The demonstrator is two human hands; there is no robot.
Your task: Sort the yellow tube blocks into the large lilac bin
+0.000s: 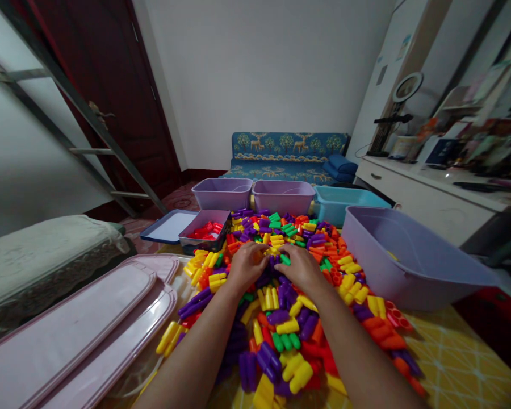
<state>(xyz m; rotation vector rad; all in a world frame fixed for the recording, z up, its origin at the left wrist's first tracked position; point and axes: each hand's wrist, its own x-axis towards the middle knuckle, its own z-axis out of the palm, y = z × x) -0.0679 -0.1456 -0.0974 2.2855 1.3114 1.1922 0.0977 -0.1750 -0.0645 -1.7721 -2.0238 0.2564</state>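
Observation:
A wide heap of small plastic connector pieces (287, 326), in yellow, purple, green, orange and red, spreads over the table. Over the middle of it, my left hand (249, 264) has its fingers bent inward and its thumb towards the centre. Close by on the right, my right hand (298, 266) is curled the same way, facing the left one. A purple piece (273, 262) shows between the two thumbs, and a green piece (285, 259) lies in the gap of my right hand. What either hand grips among the pieces cannot be made out.
Behind the heap stand two purple bins (222, 196) (283, 197) and a turquoise bin (351, 205). A larger purple bin (413, 278) is at right. Red pieces lie in a box (202, 245) beside a blue-rimmed lid (168, 226). Pale pink lids (76, 318) lie left.

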